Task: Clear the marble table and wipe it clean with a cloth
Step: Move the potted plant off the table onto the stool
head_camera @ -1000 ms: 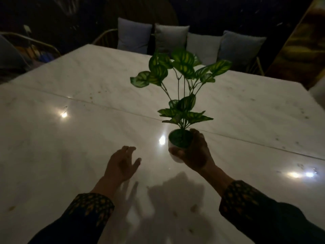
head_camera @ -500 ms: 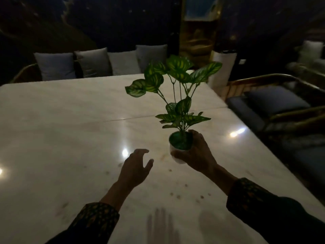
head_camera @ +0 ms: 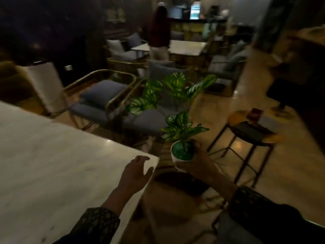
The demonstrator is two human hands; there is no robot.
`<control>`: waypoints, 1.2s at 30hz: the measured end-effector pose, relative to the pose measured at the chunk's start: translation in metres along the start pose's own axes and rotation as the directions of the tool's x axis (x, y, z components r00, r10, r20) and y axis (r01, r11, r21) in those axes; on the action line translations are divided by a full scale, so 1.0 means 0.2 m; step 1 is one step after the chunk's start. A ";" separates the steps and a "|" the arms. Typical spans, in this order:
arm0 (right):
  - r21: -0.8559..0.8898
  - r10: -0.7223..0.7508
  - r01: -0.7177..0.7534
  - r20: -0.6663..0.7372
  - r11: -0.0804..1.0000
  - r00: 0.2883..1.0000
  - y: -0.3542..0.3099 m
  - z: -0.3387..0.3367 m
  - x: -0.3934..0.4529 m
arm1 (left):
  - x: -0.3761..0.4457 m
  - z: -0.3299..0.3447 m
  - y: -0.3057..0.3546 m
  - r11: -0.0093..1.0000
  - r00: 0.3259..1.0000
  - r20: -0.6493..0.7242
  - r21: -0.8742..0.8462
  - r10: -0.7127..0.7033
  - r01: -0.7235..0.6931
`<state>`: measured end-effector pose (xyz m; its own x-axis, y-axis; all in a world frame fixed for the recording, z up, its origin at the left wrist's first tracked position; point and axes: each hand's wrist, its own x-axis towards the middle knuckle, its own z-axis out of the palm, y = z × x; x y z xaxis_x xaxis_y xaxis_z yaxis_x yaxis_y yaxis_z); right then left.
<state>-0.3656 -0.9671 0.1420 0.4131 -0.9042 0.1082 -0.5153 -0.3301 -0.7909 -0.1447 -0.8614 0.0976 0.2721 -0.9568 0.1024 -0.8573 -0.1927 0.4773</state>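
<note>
A dim lounge fills the frame, its cushioned armchairs (head_camera: 105, 95) blurred across the upper middle and a person (head_camera: 159, 30) standing far back at the top. The marble table (head_camera: 52, 164) takes the lower left, its corner reaching toward the centre. A small dark side table (head_camera: 249, 134) stands at right of centre. The potted plant (head_camera: 182, 152) is held upright off the table's corner, over the floor, its white pot wrapped by the right hand (head_camera: 195, 164) from below and right. The left hand (head_camera: 135, 173) hovers over the table's corner, fingers loosely spread, holding nothing.
</note>
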 end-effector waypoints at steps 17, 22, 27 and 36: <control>0.154 0.407 -0.385 -0.518 0.910 0.753 1.01 -0.84 0.43 | 1.31 0.75 0.57 0.906 0.851 0.348 0.010 0.394 -0.424; 0.199 0.475 -0.447 -0.560 0.872 0.678 1.15 -0.93 0.69 | 1.72 0.81 0.64 0.924 0.807 0.479 -0.022 0.345 -0.382; 0.192 0.452 -0.412 -0.475 0.891 0.755 1.23 -1.05 1.01 | 2.06 0.98 0.83 0.886 0.725 0.586 0.026 0.362 -0.464; 0.165 0.403 -0.371 -0.469 0.914 0.786 1.68 -1.20 1.72 | 2.52 1.40 1.19 0.805 0.604 0.677 0.029 0.420 -0.593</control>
<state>-0.5761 -1.4537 0.0586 -0.2357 -0.9706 0.0486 -0.5001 0.0783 -0.8624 -0.3344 -1.4514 0.0189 -0.4917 -0.8066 -0.3282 -0.8641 0.4055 0.2980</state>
